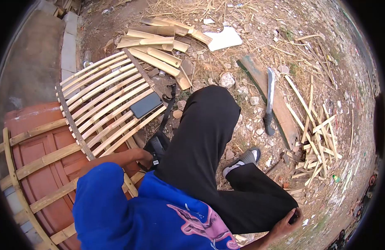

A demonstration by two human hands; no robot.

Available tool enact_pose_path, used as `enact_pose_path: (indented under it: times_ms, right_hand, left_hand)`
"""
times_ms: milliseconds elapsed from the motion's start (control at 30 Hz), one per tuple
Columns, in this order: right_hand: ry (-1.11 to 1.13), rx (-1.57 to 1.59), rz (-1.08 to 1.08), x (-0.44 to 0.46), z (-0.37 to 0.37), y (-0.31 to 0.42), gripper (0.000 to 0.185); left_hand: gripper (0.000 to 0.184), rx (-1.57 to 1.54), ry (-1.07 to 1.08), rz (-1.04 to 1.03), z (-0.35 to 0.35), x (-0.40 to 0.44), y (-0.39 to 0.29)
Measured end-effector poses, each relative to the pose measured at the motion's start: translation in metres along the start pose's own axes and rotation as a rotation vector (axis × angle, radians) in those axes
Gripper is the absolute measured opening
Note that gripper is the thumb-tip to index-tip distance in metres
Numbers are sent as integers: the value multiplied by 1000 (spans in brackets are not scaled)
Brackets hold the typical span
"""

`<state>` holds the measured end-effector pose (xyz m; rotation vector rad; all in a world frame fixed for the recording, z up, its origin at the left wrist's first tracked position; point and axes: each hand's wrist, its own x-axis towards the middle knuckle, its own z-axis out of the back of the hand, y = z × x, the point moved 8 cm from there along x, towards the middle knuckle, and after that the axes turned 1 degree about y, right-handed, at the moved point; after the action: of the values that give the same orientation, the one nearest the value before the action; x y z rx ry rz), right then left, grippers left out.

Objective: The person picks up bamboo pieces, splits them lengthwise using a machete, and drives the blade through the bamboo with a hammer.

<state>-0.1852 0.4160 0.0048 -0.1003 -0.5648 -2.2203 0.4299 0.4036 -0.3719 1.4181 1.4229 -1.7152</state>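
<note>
My right hand (287,223) was at the knee of my black trousers (203,129), out to my right, its fingers curled inward. Something dark showed between them, but I cannot tell whether it was an object or the cloth. My left arm, in its blue sleeve (101,185), was bent across on the other side, and my left hand (145,158) was at the near side of a black bag (160,145). The fingers were mostly hidden, so I cannot tell whether they gripped it or only touched it. The bag lay just beyond that hand, between my thigh and the slatted panel (103,96), well apart from my right hand. Its strap (166,114) ran away from me along the panel's edge.

To my left, bamboo poles (42,165) crossed over a red-brown door (40,146). Beyond my bent right leg, my foot stood on the ground in a grey shoe (248,156).

Farther out, a dark phone (146,105) lay flat on the slats, past the bag. Loose sticks (319,137) were heaped on my right, near a plank (285,121) that carried a machete (270,93), its dark handle towards me.

Past the panel, split bamboo pieces (157,60) lay piled, with a white sheet (225,38) by their right end.
</note>
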Motion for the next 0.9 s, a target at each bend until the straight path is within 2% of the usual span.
enact_pose_path:
  times_ms: [67,133,200,267,300,367,467,500,633,767,833,900]
  right_hand:
    - [-18,61,-68,0,1,-18,19]
    - [-1,54,-103,4,1,-27,22]
    - [-28,29,-54,14,-2,-18,20]
    - [38,-21,-67,18,-8,-10,20]
    - [69,-45,-74,20,-10,-7,20]
    - [95,-80,-45,23,-13,-2,19]
    - [115,-104,-6,25,-16,2,17]
    - [120,-109,2,23,-16,4,17]
    - [124,-109,25,22,-18,5,17]
    - [128,-146,25,22,-17,2,19]
    - [138,-174,36,21,-18,-1,19]
    - [132,-183,20,24,-18,8,20]
  left_hand:
    - [28,-77,-90,-41,52,-28,-20]
    - [29,-264,-375,-124,130,-49,-9]
    - [27,-294,-788,-49,215,-67,20]
    - [27,-359,-1207,-23,286,-78,51]
    - [28,-443,-1282,15,312,-82,63]
    - [37,-749,-1314,136,347,-44,115]
    - [49,-897,-1405,446,366,-25,126]
    - [64,-953,-1370,537,367,-4,136]
    - [78,-1259,-1478,620,363,-7,104]
    - [77,-1487,-1464,707,358,1,112]
    - [75,-1660,-1521,691,349,31,148]
    - [66,-1615,-1528,593,351,35,161]
